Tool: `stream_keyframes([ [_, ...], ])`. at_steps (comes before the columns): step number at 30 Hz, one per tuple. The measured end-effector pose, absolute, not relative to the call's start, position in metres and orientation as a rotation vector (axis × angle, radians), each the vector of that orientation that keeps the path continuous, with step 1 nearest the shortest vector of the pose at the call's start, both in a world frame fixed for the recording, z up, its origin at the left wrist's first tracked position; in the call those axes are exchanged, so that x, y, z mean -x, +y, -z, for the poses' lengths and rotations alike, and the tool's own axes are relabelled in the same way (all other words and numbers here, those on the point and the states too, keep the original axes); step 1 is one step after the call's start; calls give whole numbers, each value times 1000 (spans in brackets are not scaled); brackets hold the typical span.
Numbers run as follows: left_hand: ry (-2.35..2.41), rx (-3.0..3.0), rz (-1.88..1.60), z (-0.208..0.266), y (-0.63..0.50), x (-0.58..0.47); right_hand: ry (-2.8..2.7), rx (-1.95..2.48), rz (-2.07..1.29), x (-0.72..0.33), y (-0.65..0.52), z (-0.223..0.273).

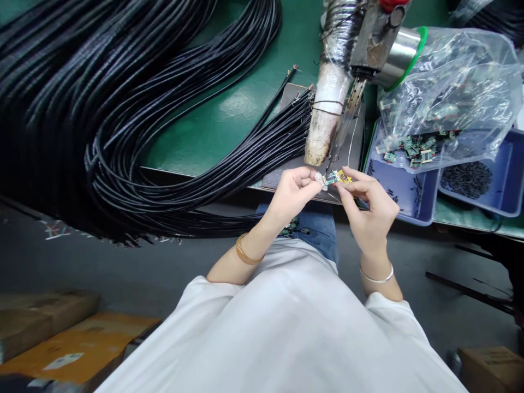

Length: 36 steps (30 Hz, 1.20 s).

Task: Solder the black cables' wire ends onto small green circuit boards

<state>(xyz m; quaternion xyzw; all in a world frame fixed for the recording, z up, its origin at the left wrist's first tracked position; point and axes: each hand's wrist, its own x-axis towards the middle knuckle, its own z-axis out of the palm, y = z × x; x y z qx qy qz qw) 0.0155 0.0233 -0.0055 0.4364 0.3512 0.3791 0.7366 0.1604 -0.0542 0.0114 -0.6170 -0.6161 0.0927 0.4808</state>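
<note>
A small green circuit board [331,178] sits between my hands, right under the tip of a soldering iron [336,143] fixed above the bench. My left hand [295,192] is closed in a pinch on the board's left end, with something whitish at its fingertips. From the other side, thumb and forefinger of my right hand [367,204] close on the board's right end, beside a yellow patch [344,176]. Thin solder wire [354,128] runs down near the iron. Exactly what lies between the right fingertips is partly hidden.
A thick bundle of black cables [204,185] covers the left of the green bench [237,109]. A wrapped white tube [321,114] and a solder spool [405,57] stand ahead. On the right are blue trays [426,210] and a clear bag [462,93] of circuit boards.
</note>
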Motion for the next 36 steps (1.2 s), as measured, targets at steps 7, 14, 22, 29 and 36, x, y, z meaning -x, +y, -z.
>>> stream_keyframes([
  [7, 782, -939, -840, 4, 22, -15, -1550, 1527, -285, -174, -62, -15],
  [14, 803, -956, -837, 5, 21, -15, -1783, 1449, -308, -183, -76, -16],
  [22, 808, -958, -827, 3, 21, -16, -1544, 1474, -105, -169, -58, -21],
  [29, 747, -954, -888, 1, 24, -17, -1541, 1396, -223, -162, -46, -7],
  [36, 704, -952, -933, -7, 26, -19, -1539, 1395, -225, -161, -44, -15],
])
